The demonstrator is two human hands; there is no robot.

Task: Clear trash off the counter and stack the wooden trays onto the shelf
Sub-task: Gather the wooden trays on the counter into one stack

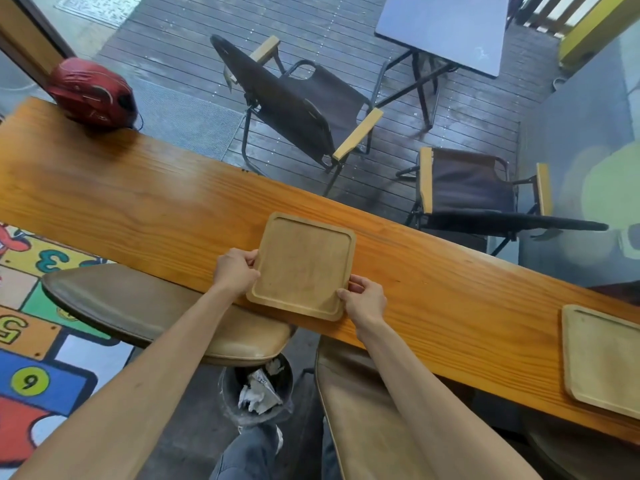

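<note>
A square wooden tray (303,265) lies flat on the long wooden counter (138,199), at its near edge. My left hand (235,270) grips the tray's left rim, thumb on top. My right hand (363,299) grips the near right corner. A second wooden tray (602,362) rests on the counter at the far right, partly cut off by the frame. Below the counter stands a small bin (258,393) holding crumpled paper trash. No shelf is in view.
A red helmet (91,91) sits on the counter's far left end. Two brown padded stools (156,306) (363,410) stand under the near edge. Beyond the glass are folding chairs (301,105) and a small table (443,29). A colourful number mat (31,341) covers the floor at left.
</note>
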